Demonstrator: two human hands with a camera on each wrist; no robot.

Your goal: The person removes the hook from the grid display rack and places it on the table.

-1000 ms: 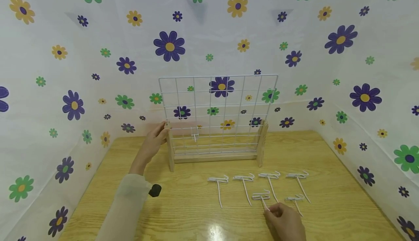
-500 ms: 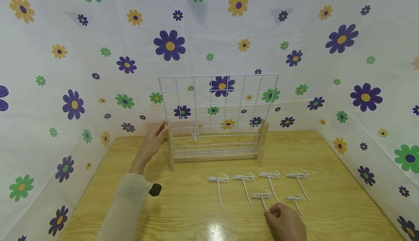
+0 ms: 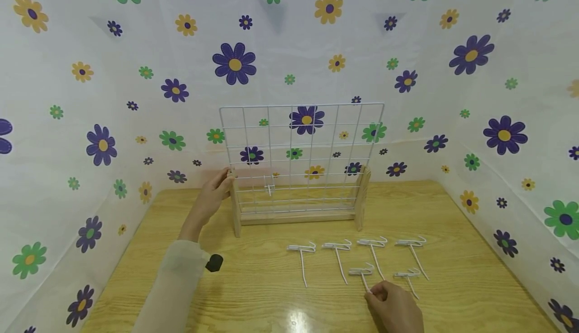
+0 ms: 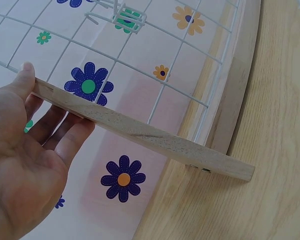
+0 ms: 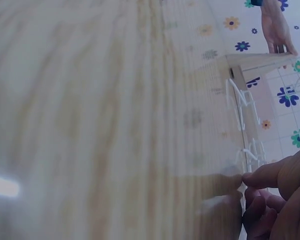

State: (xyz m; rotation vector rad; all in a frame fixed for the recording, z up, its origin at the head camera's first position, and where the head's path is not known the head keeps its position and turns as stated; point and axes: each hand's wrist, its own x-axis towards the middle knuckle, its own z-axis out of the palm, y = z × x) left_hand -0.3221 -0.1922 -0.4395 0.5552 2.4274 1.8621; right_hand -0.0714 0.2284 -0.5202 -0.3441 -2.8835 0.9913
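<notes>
At the left end of the display stand, my left hand point(image 3: 212, 195) grips the wooden side post point(image 4: 140, 135); the left wrist view shows the thumb on one face and fingers on the other. The stand holds up a white wire grid point(image 3: 302, 105). One small white hook point(image 3: 270, 186) hangs low on the grid's left part. At the front right, my right hand point(image 3: 395, 305) pinches the stem end of a short white wire hook point(image 3: 361, 271), whose head lies at the table. In the right wrist view, the right fingertips point(image 5: 250, 179) are down at the tabletop.
Several long white hooks point(image 3: 336, 262) lie in a row before the stand. Another short hook point(image 3: 408, 279) lies just right of the pinched one. A flower-printed sheet point(image 3: 289, 31) walls in the wooden table point(image 3: 253, 283) at the back and sides.
</notes>
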